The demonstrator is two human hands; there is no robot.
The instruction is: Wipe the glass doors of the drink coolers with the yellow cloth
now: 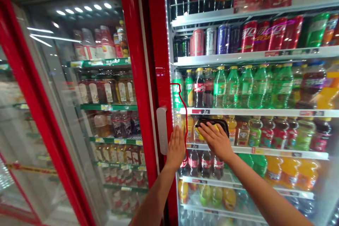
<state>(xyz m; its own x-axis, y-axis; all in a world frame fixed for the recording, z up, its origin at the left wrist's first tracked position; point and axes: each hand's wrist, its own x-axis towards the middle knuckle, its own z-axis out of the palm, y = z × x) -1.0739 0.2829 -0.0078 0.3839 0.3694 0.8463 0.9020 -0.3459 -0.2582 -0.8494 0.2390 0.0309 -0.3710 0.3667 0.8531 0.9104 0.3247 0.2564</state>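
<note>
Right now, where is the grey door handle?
In the head view, the grey handle is just left of centre, on the red frame, beside the left hand.

The left hand (176, 146), fingers straight, is just beside the grey handle (162, 130) of a red fridge (160, 60). The right hand (217, 141) lies over a black item (225, 125). A red cord (186, 120) runs between both hands, before shelved bottles (246, 86).

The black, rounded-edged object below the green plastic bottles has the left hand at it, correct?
Not quite: the head view shows the right hand at the black, rounded-edged object, below the green plastic bottles; the left hand is beside the light-grey upright door handle.
</note>
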